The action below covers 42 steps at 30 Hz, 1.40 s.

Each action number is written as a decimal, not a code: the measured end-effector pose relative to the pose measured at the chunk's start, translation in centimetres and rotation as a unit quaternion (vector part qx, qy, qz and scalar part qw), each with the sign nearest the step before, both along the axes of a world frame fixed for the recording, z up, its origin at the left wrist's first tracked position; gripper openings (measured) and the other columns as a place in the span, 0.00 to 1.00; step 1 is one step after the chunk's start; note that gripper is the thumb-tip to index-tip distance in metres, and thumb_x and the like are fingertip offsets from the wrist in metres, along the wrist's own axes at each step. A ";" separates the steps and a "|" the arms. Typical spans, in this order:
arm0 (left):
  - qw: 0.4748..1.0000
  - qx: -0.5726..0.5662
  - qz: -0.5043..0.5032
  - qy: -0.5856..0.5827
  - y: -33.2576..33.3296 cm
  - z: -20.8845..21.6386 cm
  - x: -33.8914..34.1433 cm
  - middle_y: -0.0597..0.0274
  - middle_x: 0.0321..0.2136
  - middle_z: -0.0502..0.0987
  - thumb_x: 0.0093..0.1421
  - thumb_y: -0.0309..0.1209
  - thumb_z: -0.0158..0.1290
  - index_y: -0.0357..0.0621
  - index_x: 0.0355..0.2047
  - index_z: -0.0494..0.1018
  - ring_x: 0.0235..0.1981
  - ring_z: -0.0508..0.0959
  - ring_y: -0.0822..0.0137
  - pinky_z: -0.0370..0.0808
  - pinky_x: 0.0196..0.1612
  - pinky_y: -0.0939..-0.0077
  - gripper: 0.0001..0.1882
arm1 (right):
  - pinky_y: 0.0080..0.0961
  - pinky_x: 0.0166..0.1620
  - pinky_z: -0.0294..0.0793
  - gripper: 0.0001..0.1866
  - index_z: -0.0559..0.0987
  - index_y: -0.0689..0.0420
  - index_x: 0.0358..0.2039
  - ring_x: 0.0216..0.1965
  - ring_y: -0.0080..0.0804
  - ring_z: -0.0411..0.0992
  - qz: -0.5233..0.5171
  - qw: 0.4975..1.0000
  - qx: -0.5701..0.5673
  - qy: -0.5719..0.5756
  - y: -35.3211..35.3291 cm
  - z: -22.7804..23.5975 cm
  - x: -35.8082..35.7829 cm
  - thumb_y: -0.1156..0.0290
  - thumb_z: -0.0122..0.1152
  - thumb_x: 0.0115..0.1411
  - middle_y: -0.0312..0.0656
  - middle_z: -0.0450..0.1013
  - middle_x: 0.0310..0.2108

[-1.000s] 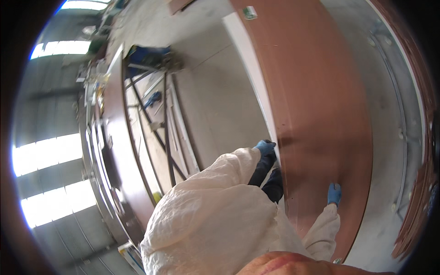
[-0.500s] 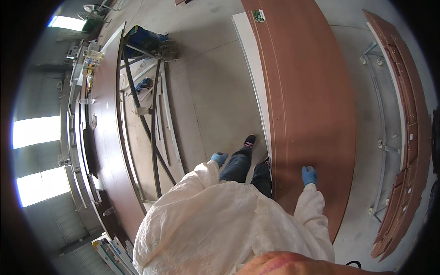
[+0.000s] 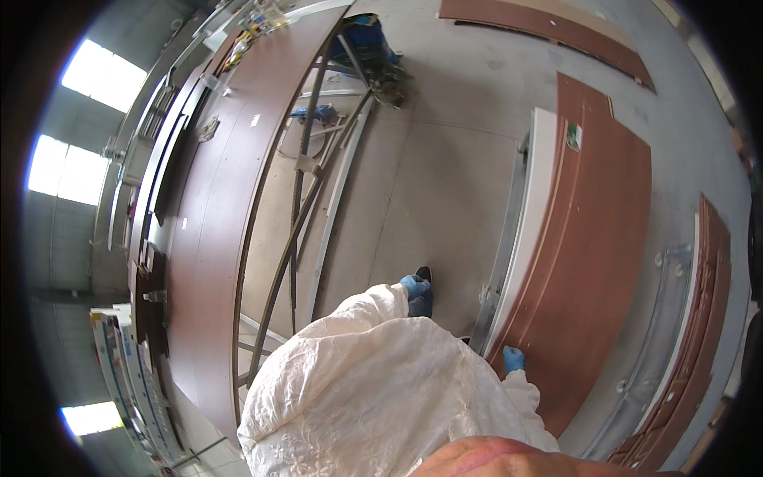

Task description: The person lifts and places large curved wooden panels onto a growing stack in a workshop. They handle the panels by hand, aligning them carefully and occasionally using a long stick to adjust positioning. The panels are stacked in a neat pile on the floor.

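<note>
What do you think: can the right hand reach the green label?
Probably not from here: the right hand is at the near part of the brown panel, while the green label lies toward its far end.

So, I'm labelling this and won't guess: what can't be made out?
All in the head view:
Left hand: any grasp; its back hides the palm.
Right hand: contact with the brown panel; its back hides the underside.
Legs: mostly covered by the white smock.
Clutter on the long table: too small to identify.
</note>
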State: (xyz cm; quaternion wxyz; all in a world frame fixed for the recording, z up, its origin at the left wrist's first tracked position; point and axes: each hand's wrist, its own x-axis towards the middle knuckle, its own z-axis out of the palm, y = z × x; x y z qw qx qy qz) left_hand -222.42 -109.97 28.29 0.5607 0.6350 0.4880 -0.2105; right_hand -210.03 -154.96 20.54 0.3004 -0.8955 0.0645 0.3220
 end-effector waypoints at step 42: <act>0.498 0.578 0.507 0.401 42.2 15.3 -94.3 0.40 0.66 0.56 0.54 0.49 0.57 0.44 0.64 0.61 0.68 0.52 0.39 0.54 0.67 0.48 0.41 | 0.42 0.55 0.69 0.18 0.77 0.60 0.43 0.51 0.50 0.72 0.705 0.478 0.481 -0.205 106.6 23.5 -68.9 0.64 0.64 0.56 0.50 0.75 0.49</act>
